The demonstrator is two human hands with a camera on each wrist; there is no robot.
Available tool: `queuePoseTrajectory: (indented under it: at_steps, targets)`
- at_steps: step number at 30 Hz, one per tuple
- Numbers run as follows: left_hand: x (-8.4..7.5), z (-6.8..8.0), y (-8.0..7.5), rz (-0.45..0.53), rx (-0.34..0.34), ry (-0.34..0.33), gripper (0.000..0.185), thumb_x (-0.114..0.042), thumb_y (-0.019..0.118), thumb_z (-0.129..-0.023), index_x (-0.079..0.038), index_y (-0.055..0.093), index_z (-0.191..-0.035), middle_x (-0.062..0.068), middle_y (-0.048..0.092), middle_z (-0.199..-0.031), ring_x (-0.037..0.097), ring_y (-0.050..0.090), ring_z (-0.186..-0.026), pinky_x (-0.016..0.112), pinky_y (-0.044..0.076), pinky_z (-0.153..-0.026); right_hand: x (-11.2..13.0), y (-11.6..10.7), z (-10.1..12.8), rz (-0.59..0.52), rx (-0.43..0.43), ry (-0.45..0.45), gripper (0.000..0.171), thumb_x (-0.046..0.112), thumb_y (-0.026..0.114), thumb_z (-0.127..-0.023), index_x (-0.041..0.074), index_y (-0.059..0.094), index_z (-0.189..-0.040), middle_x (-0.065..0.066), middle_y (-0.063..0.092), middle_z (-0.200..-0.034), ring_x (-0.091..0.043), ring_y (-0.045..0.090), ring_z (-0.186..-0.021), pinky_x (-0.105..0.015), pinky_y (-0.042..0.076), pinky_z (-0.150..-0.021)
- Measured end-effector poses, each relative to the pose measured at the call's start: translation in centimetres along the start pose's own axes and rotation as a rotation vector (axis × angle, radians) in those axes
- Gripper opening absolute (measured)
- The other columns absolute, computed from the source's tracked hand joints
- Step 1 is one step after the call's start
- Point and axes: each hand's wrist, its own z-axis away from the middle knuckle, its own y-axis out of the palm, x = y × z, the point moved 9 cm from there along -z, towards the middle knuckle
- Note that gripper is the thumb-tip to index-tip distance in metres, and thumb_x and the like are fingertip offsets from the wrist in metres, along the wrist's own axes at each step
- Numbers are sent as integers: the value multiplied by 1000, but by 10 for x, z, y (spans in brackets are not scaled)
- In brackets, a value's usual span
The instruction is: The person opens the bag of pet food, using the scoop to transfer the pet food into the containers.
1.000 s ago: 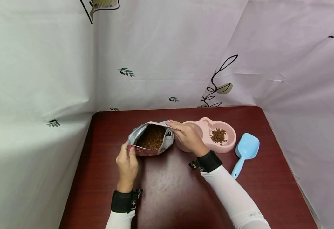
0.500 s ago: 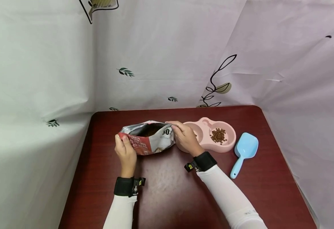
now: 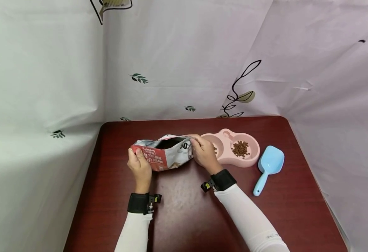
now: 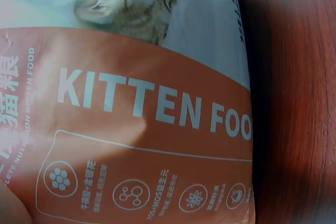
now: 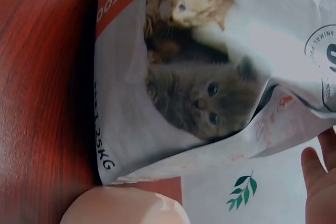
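Observation:
A red and silver-white kitten food bag [image 3: 163,159] stands on the table, its top gaping and the inside dark. My left hand [image 3: 140,171] grips the bag's left top corner, thumb on the front face. The right top corner is held by my right hand [image 3: 205,154], its fingers partly hidden behind the edge. Up close, the left wrist view shows the bag's orange panel [image 4: 142,135] lettered "KITTEN FOO". Cat pictures cover the bag's front [image 5: 210,103] in the right wrist view, where fingers [image 5: 315,171] show at the right edge.
A pink double bowl [image 3: 226,159] stands just right of the bag, with brown kibble [image 3: 240,149] in its right hollow and a little in the left. Further right lies a light blue scoop [image 3: 270,162]. White patterned cloth [image 3: 184,70] hangs behind the dark red table [image 3: 184,217].
The bag's mouth has narrowed and its front face has turned into view, hiding the kibble inside. My left hand has shifted slightly up and left; the bag has barely moved in the last half second.

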Motion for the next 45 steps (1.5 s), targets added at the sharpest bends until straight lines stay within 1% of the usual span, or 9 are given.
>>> queuePoseTrajectory:
  at_steps: [6,9,15,20,25,29,37,42,45]
  targets:
    - [9,1,-7,-22,-81,81,32,-11,49,-108,13,51,-86,24,47,-68,1,39,-66,21,32,-60,9,-6,2,53,-27,-21,23,16,55,-107,12,76,-118,-4,78,-109,-18,73,-99,-36,56,-89]
    - [16,-2,-10,-7,-85,81,32,-11,51,-107,13,55,-87,20,52,-69,0,42,-66,18,33,-60,15,-14,0,74,-67,-56,20,11,60,-104,8,76,-114,-7,78,-103,-22,73,-95,-39,56,-89]
    - [28,-12,-11,172,17,-73,24,-3,48,-107,14,62,-97,5,60,-77,4,56,-65,16,42,-55,28,-24,0,57,-118,-137,13,5,65,-99,3,77,-103,-10,76,-91,-20,69,-78,-30,55,-76]
    - [28,-20,0,210,157,-164,26,-10,48,-109,11,64,-106,2,61,-81,8,58,-65,20,44,-53,26,-31,1,60,-173,-93,13,7,65,-99,4,77,-99,-9,76,-87,-12,63,-73,-23,49,-70]
    - [15,-30,10,263,255,-147,24,-9,55,-105,7,60,-122,0,59,-91,11,55,-74,22,45,-60,20,-30,-2,51,-170,-20,16,12,62,-102,5,76,-101,-10,77,-93,-16,68,-81,-26,51,-75]
    - [9,-34,15,261,311,-100,38,-3,67,-97,3,57,-133,4,60,-97,10,59,-77,19,49,-62,15,-26,-3,22,-156,31,19,14,60,-104,4,76,-105,-12,77,-99,-19,70,-88,-26,52,-80]
    - [21,-43,12,221,197,-187,21,-10,72,-96,9,70,-106,-3,68,-85,8,65,-69,19,52,-57,21,-20,-7,-69,-114,64,21,12,60,-104,4,73,-118,-14,76,-109,-13,65,-89,-19,47,-80]
    - [17,-43,12,256,176,-241,20,-3,67,-98,16,66,-105,-8,67,-81,7,63,-67,19,51,-55,26,-18,-10,-81,-83,75,19,11,60,-104,5,70,-118,-14,71,-92,-12,60,-77,-20,45,-71]
    - [24,-43,13,267,182,-265,19,-2,65,-99,17,63,-104,-8,67,-80,6,62,-67,18,50,-56,24,-17,-10,-49,-85,64,17,14,62,-103,7,70,-117,-11,70,-88,-9,58,-75,-20,45,-70]
